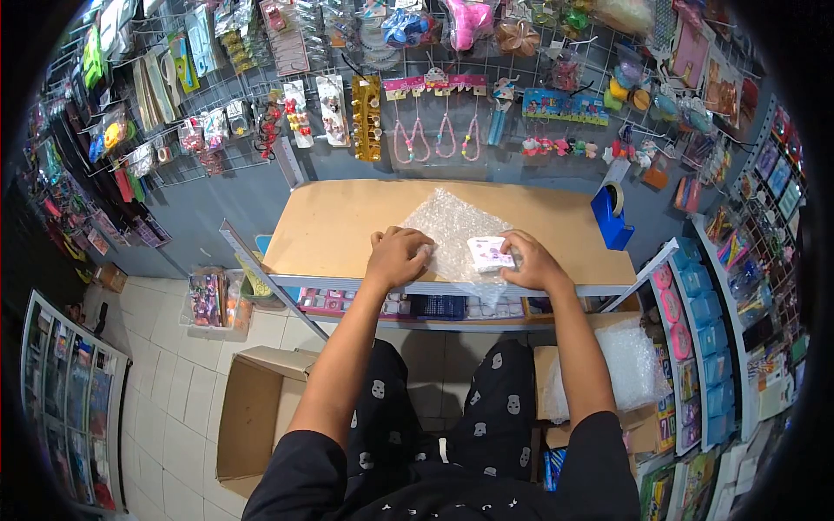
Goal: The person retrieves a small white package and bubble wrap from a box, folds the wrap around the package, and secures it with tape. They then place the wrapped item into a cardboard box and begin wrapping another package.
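Two hands apart, forearms reaching forward: right hand (533,260) grips white box (490,253); left hand (399,257), fingers curled, on edge of bubble wrap (450,227), which lies between hands and under box. Beyond right hand, tape dispenser (613,217) on table (334,217).

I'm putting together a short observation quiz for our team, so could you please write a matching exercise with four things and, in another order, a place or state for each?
Things
1. Tape dispenser
2. Small white packet
3. Bubble wrap on the tabletop
4. Open cardboard box

Places and states
A. On the tiled floor
B. Held in the right hand's fingers
C. At the tabletop's right end
D. Partly over the tabletop's front edge

Right pairs: 1-C; 2-B; 3-D; 4-A
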Tool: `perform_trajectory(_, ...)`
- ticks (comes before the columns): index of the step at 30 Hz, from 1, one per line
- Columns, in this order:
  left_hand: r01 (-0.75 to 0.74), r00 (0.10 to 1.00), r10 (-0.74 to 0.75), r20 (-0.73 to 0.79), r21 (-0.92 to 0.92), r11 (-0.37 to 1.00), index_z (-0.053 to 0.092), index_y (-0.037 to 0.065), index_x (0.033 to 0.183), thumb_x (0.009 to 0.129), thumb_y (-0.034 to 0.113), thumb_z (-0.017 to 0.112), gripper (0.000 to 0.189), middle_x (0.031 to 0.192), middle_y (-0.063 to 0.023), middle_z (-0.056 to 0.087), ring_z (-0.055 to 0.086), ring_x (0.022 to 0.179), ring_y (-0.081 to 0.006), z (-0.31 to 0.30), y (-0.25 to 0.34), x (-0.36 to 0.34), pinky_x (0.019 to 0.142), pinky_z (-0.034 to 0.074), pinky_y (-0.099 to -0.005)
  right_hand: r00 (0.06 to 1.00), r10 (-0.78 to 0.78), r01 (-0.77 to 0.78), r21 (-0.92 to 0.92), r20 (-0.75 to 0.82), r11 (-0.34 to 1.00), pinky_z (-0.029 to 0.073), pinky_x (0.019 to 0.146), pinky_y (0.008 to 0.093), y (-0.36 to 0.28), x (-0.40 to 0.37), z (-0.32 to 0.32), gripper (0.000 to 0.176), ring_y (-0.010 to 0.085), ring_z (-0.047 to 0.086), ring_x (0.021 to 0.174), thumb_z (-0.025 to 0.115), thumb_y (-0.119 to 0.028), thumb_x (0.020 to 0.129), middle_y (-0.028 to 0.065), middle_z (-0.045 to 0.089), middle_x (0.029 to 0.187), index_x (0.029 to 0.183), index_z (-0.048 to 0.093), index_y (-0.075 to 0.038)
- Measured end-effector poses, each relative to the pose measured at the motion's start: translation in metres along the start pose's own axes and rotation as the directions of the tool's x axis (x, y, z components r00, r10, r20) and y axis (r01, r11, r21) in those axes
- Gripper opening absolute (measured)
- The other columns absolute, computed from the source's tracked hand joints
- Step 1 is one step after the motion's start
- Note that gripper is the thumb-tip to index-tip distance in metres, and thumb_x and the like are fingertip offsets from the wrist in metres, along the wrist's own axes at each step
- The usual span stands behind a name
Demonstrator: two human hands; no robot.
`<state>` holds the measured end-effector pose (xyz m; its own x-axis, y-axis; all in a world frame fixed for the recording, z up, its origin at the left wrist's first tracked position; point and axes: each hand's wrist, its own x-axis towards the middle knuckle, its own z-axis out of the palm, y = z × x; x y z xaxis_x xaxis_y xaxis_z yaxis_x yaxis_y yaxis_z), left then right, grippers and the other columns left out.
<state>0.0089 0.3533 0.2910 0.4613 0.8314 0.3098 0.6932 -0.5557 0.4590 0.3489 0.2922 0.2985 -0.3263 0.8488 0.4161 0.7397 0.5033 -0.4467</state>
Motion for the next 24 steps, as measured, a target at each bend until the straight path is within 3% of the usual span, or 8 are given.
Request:
perform_trajectory(2, 0.105, 0.989, -0.1, 0.11, -0.04, 0.994, 0.078, 0.022, 0.122, 0.089, 0.037, 0.069, 0.038, 0.129, -0.0044, 0.073, 0.06, 0.121, -0.0254, -0.009, 0.003, 0.001, 0.106, 0.031, -0.0471, 1.0, -0.021, 0.021, 0.019, -0.003, 1.0, 0.05, 0.104, 0.0434, 0.011, 0.002, -0.012, 0.036, 0.0374, 0.062, 0.122, 0.081, -0.018, 0.072, 0.0156, 0.067, 0.124, 0.101, 0.062, -0.008)
perform_trajectory(3, 0.106, 0.992, -0.1, 0.074, -0.079, 0.991, 0.079, 0.023, 0.121, 0.088, 0.036, 0.07, 0.037, 0.128, -0.0041, 0.074, 0.06, 0.122, -0.0252, -0.009, 0.0, 0.0, 0.106, 0.031, -0.0468, 1.0, -0.001, 0.001, 0.006, -0.025, 1.0, 0.052, 0.098, 0.0425, 0.01, 0.004, -0.017, 0.037, 0.0372, 0.065, 0.113, 0.08, -0.016, 0.07, 0.0159, 0.066, 0.114, 0.101, 0.061, -0.007)
perform_trajectory(5, 0.106, 0.994, -0.106, 0.006, -0.158, 0.982, 0.08, 0.023, 0.119, 0.088, 0.035, 0.072, 0.034, 0.127, -0.0034, 0.075, 0.061, 0.123, -0.0248, -0.005, -0.005, 0.0, 0.106, 0.031, -0.0462, 0.994, 0.068, -0.066, 0.019, -0.082, 0.998, 0.052, 0.096, 0.0432, 0.008, 0.009, -0.021, 0.037, 0.0375, 0.065, 0.109, 0.081, -0.016, 0.071, 0.0162, 0.065, 0.113, 0.101, 0.061, -0.007)
perform_trajectory(8, -0.176, 0.944, 0.137, -0.3, -0.109, 0.978, 0.083, 0.023, 0.114, 0.087, 0.036, 0.077, 0.031, 0.123, -0.0017, 0.076, 0.061, 0.121, -0.0239, 0.012, -0.012, 0.0, 0.105, 0.032, -0.0456, 0.975, 0.048, -0.039, 0.044, -0.219, 0.998, 0.053, 0.093, 0.0438, -0.005, 0.02, -0.01, 0.039, 0.0378, 0.066, 0.106, 0.083, -0.019, 0.074, 0.0162, 0.064, 0.111, 0.103, 0.061, -0.006)
perform_trajectory(11, -0.09, 0.986, 0.089, -0.14, -0.002, 0.996, 0.083, 0.022, 0.114, 0.083, 0.042, 0.081, 0.037, 0.125, -0.0009, 0.076, 0.06, 0.122, -0.0238, 0.011, -0.006, 0.0, 0.105, 0.033, -0.0462, 0.974, 0.102, -0.091, 0.067, -0.2, 0.994, 0.051, 0.1, 0.0417, -0.038, 0.031, 0.004, 0.039, 0.0361, 0.064, 0.113, 0.084, -0.017, 0.078, 0.0153, 0.064, 0.116, 0.108, 0.061, -0.005)
perform_trajectory(14, 0.036, 0.997, -0.032, -0.072, 0.048, 0.998, 0.082, 0.022, 0.115, 0.076, 0.048, 0.085, 0.047, 0.123, -0.0005, 0.076, 0.06, 0.123, -0.0244, -0.001, 0.01, -0.003, 0.105, 0.034, -0.0464, 0.981, 0.045, -0.036, 0.047, -0.186, 0.998, 0.053, 0.094, 0.045, -0.047, 0.038, 0.022, 0.039, 0.0375, 0.065, 0.109, 0.083, -0.021, 0.08, 0.0154, 0.063, 0.116, 0.109, 0.061, -0.006)
perform_trajectory(21, -0.025, 0.996, 0.026, -0.085, 0.018, 1.0, 0.082, 0.021, 0.116, 0.073, 0.053, 0.088, 0.054, 0.124, -0.0023, 0.075, 0.059, 0.124, -0.0255, -0.003, 0.005, -0.004, 0.105, 0.033, -0.0455, 0.996, 0.077, -0.075, 0.061, -0.034, 0.995, 0.053, 0.098, 0.0461, -0.026, 0.045, 0.052, 0.041, 0.0387, 0.064, 0.116, 0.081, -0.023, 0.083, 0.0168, 0.063, 0.127, 0.115, 0.062, -0.006)
perform_trajectory(24, -0.062, 0.99, 0.062, -0.129, 0.006, 0.998, 0.082, 0.021, 0.116, 0.076, 0.055, 0.085, 0.053, 0.126, -0.003, 0.074, 0.058, 0.126, -0.0257, 0.0, -0.001, -0.002, 0.105, 0.032, -0.0454, 0.985, -0.039, 0.033, -0.037, -0.166, 0.999, 0.051, 0.103, 0.046, -0.02, 0.039, 0.052, 0.044, 0.0392, 0.062, 0.122, 0.08, -0.024, 0.085, 0.0175, 0.062, 0.133, 0.121, 0.063, -0.006)
